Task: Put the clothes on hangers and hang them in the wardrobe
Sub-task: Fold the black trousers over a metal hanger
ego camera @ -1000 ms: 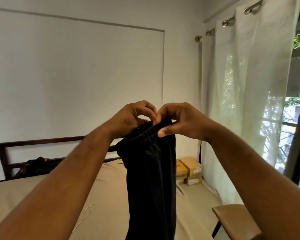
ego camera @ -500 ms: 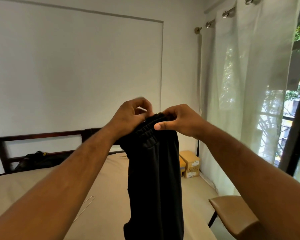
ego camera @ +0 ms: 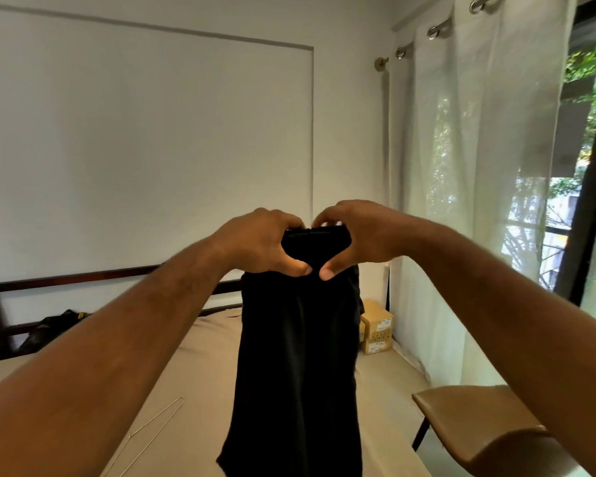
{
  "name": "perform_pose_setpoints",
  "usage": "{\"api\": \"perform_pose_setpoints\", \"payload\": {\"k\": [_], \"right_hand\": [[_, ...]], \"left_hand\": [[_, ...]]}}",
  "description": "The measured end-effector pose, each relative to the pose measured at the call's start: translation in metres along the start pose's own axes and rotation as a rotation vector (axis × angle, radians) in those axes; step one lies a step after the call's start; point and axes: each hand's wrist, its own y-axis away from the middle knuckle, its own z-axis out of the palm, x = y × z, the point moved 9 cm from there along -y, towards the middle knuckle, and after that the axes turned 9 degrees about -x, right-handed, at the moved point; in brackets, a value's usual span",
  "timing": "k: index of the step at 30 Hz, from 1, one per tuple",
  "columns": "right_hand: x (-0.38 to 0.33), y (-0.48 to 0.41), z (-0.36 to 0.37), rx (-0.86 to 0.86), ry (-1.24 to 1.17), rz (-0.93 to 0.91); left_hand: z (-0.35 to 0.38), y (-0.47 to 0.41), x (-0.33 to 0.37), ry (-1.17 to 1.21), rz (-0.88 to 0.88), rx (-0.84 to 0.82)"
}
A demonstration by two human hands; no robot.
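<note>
Head view. A person stands at the foot of a bed [ego camera: 200,359] with both arms stretched forward. The left hand [ego camera: 265,242] and the right hand [ego camera: 362,235] sit close together, the fingers of each curled over the bunched top edge of a black garment [ego camera: 300,356] and the thumbs pressed beneath it, their tips almost meeting. Both hands thus grip the cloth. The garment hangs free in the air above the mattress, falling in long folds to the lower edge of the frame. It is on no hanger. A thin wire hanger [ego camera: 152,428] lies flat on the bed, down and to the left, well apart from the cloth. A dark bundle [ego camera: 52,327] rests by the headboard [ego camera: 66,280]. Cardboard boxes [ego camera: 377,327] are stacked in the corner, with a curtain [ego camera: 479,166] and a chair [ego camera: 472,418] to the right. No wardrobe is in view. Likely hazards: reaching for the hanger needs one hand released, and the gathered edge may then slide from the remaining hand and drop in a heap. The slim wire may also let the cloth slip off to one side if draped unevenly.
</note>
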Motion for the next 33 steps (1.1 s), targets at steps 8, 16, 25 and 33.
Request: {"api": "perform_pose_setpoints", "payload": {"k": [8,16,25,33], "right_hand": [[-0.018,-0.005,-0.036,0.006,-0.011,0.037],[-0.005,0.006,-0.134,0.219,-0.026,0.182],[0.016,0.028,-0.188,0.421,0.000,0.269],[0.008,0.028,-0.182,0.386,0.103,0.256]], "left_hand": [[-0.043,0.019,-0.020,0.376,-0.042,0.360],[0.110,0.033,-0.064,1.007,-0.032,0.009],[0.266,0.062,-0.082,1.271,-0.271,0.104],[0.201,0.031,-0.049,1.409,-0.030,0.149]]}}
